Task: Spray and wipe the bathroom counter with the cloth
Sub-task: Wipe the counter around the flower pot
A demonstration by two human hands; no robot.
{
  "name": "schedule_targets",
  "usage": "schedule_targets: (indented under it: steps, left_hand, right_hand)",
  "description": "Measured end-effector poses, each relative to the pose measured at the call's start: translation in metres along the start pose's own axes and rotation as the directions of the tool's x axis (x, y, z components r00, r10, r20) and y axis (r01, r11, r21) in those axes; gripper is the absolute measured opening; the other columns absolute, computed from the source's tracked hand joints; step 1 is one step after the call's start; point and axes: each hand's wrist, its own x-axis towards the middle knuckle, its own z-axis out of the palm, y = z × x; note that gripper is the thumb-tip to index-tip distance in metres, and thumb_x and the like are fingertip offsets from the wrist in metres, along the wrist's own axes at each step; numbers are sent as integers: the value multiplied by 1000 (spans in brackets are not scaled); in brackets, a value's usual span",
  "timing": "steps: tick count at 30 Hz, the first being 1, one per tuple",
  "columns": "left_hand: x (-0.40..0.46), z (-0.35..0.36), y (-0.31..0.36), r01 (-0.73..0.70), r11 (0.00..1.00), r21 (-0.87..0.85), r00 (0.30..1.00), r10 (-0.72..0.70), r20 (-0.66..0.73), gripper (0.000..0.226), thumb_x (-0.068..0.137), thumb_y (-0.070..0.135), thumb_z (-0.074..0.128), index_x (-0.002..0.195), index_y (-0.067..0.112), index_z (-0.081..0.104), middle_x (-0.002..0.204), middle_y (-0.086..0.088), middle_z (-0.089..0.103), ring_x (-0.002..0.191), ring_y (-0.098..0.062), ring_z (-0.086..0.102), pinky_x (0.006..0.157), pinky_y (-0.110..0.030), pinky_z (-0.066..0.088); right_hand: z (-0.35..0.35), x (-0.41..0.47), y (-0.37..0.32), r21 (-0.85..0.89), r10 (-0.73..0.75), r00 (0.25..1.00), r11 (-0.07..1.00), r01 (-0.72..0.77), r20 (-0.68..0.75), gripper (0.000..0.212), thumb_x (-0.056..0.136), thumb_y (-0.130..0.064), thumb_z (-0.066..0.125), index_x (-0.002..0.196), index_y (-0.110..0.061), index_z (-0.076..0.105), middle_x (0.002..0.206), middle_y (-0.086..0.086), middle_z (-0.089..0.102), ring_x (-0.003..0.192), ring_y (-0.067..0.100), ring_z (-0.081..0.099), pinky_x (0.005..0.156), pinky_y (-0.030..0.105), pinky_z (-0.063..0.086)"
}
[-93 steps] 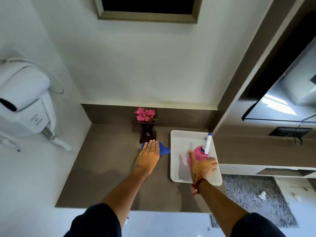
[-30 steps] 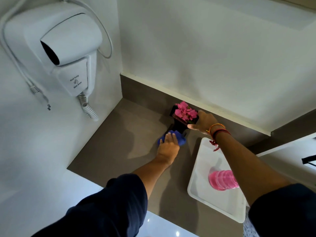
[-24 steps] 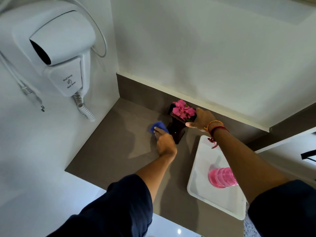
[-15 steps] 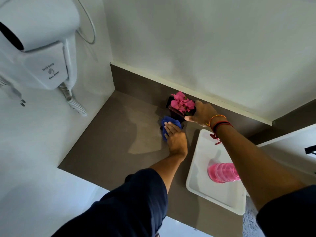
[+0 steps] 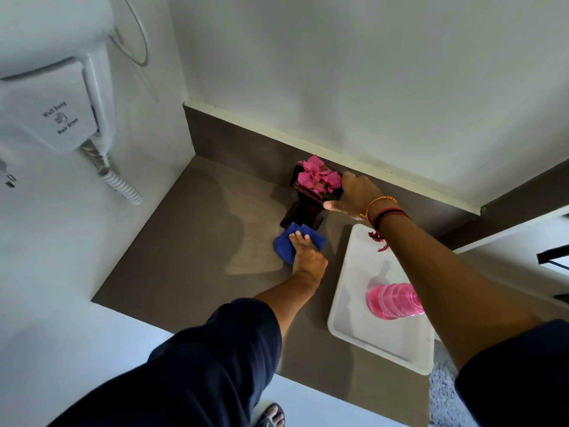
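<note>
Head view: my left hand point(image 5: 308, 257) presses the blue cloth point(image 5: 284, 246) with flat fingers on the counter point(image 5: 184, 241), beside the flower vase point(image 5: 304, 208) that my right hand point(image 5: 357, 195) grips with curled fingers. The spray bottle point(image 5: 389, 302) rests in the tray point(image 5: 354, 272); I judge the wiping midway.

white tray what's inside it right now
A pink bottle is in the white tray. The right forearm crosses over it, hiding the bottle's top and the tray's right side.
</note>
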Motion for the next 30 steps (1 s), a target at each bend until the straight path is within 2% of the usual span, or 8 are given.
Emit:
schedule_targets:
  steps: [4,7,9,11,14,19,24,30]
  left_hand:
    - [-6,-7,-24,-75,995,65,993,69,91,45,102,10,49,144,-2,40,150,-38,31,134,-62,29,100,-78,31]
    - [-17,-15,-51,201,968,-151,980,-197,41,43,104,3,32,145,-10,31,148,-41,30,134,-58,33,101,-75,33]
    - [-19,-23,-63,362,865,-347,922,-387,-4,45,105,3,28,147,-11,24,150,-34,35,136,-47,40,102,-67,41]
    - [-16,-30,-63,377,800,-466,881,-466,-87,48,104,5,27,150,-8,19,154,-28,32,140,-38,39,104,-59,44]
    - [-3,-34,-47,230,856,-463,906,-362,-219,51,104,2,28,152,-7,13,159,-27,20,147,-35,24,113,-56,35]
    - [8,1,-44,205,916,-345,954,-266,-140,49,104,-2,25,149,-13,9,156,-36,14,147,-45,13,116,-64,20]
    - [2,30,-69,40,992,-117,982,-61,-180,48,103,-5,28,148,-16,12,154,-39,17,144,-52,10,112,-73,14]
    - [-2,4,-97,-148,981,124,987,139,80,50,105,5,32,151,-7,15,159,-32,10,147,-48,8,114,-71,10]
  right_hand:
    - [-4,-4,-1,-7,-4,1000,1000,4,20,74,83,-46,72,130,6,48,126,23,58,115,37,59,93,42,53]
    - [-8,-9,-5,-12,-15,1000,1000,16,20,69,84,-45,71,127,5,51,125,24,58,114,38,59,95,45,53]
    - [-9,-10,-6,-12,-15,1000,1000,15,17,68,85,-45,70,126,5,52,125,24,58,114,37,59,95,44,53]
    - [-9,-10,-5,0,-5,1000,1000,5,12,68,84,-46,71,125,4,52,123,23,59,112,37,60,93,43,53]
    - [-7,-7,-4,20,8,1000,1000,-9,11,72,83,-45,72,130,4,49,125,23,59,113,36,59,96,42,53]
    - [1,1,-3,32,15,1000,999,-16,17,82,85,-43,71,141,7,37,141,25,48,128,38,52,104,40,47]
    - [5,4,3,87,28,999,996,-30,24,78,86,-38,72,139,7,37,136,25,51,124,38,53,100,38,47]
    - [4,-3,-4,97,39,999,994,-42,32,98,91,-38,66,152,13,9,161,30,12,150,37,19,122,39,23]
